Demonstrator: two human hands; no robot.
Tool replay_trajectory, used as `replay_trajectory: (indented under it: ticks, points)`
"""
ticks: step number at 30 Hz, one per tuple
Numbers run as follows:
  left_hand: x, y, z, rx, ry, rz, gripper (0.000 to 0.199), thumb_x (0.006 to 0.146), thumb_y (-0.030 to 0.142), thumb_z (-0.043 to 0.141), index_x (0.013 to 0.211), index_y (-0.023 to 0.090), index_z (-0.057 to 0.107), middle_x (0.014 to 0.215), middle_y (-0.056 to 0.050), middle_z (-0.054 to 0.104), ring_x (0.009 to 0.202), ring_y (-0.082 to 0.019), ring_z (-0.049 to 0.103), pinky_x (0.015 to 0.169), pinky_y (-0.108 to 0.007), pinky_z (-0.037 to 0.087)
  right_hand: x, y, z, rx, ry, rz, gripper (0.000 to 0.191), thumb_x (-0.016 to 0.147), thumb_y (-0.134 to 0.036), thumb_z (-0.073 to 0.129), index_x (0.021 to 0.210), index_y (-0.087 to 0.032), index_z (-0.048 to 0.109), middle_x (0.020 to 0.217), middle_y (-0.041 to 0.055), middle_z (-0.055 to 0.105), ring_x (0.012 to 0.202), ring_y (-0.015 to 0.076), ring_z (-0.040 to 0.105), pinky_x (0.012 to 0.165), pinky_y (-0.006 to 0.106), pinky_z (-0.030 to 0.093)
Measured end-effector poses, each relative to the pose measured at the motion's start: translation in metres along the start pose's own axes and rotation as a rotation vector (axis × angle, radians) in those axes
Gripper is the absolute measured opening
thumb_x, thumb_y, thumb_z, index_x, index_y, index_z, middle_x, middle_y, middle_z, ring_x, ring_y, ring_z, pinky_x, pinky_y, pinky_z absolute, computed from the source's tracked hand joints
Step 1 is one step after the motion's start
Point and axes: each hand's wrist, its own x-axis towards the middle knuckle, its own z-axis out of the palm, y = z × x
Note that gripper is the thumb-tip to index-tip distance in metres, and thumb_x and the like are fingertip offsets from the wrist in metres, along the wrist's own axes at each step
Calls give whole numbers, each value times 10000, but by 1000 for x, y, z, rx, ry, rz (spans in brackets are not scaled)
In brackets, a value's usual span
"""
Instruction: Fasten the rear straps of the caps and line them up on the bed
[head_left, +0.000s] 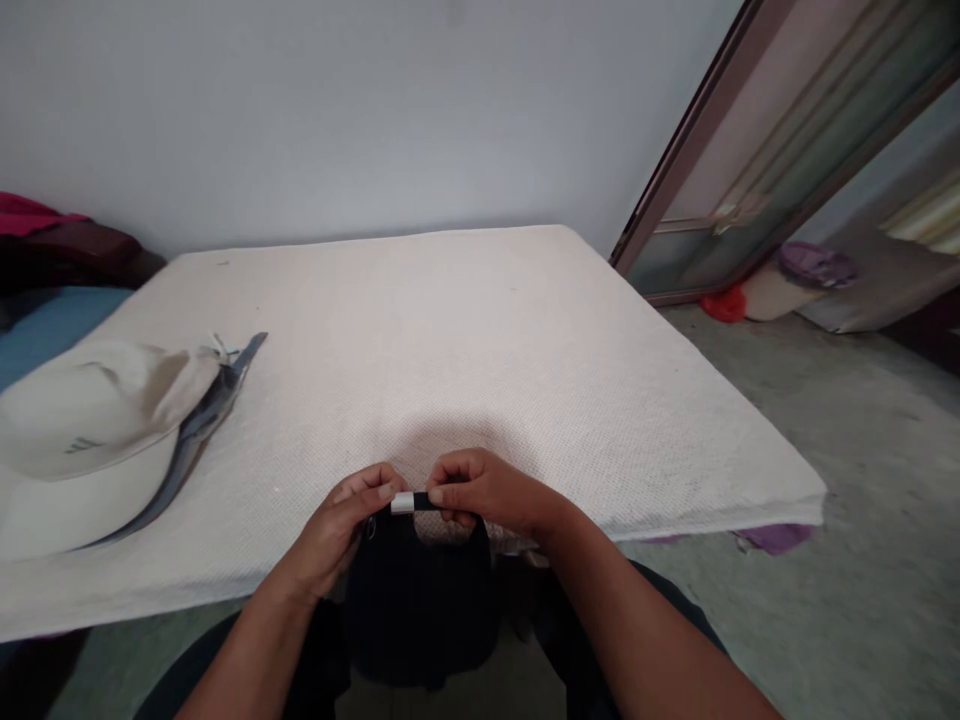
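Dark cap (421,615) | beneath left hand (341,520), pinching pale clip (403,503) | beneath right hand (484,490), pinching black strap (421,502)

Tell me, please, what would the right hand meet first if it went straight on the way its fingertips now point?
The right hand would probably meet the silver buckle first, just ahead on the black strap it pinches, then the left hand; depth is hard to judge here.

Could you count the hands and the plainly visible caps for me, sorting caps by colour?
Hands: 2, left hand and right hand
Dark cap: 1, held
Pale cap: 1
Total: 4
The grey item beneath isn't counted; I can't tell what it is.
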Motion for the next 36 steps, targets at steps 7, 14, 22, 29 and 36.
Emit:
replay_trajectory:
  ticks: [7,14,22,29,36]
  points:
    - [0,1,-1,5,-29,13,126,790,268,600,725,160,601,638,13,488,560,-103,419,511,-201,329,2,0,5,-2,38,-8,129,772,-250,586,698,-150,551,546,-40,484,457,56,405,437,190,318]
    - [0,0,-4,38,-43,-4,97,764,257,601,759,165,629,659,-1,517,551,-108,426,497,-208,335,4,3,4,-134,131,-4,118,747,-234,590,665,-156,553,543,-40,462,477,59,392,432,185,285]
    - [0,0,-4,23,-42,-7,74,779,243,598,796,178,628,688,-4,538,590,-116,457,533,-214,356,5,3,8,86,104,0,111,749,-232,578,672,-157,548,502,-54,429,426,55,349,406,201,250]
    - [-1,0,-6,2,-86,5,40,755,203,619,761,164,616,736,-7,537,625,-106,463,560,-205,366,5,3,8,148,74,2,48,737,-162,556,691,-152,562,479,-60,421,415,52,325,411,203,238]
    - [0,-2,-3,0,-63,-12,152,767,230,666,719,173,533,715,26,506,553,-64,397,493,-178,297,8,8,8,125,75,10,46,748,-174,552,707,-153,559,507,-51,455,422,51,354,405,191,254]
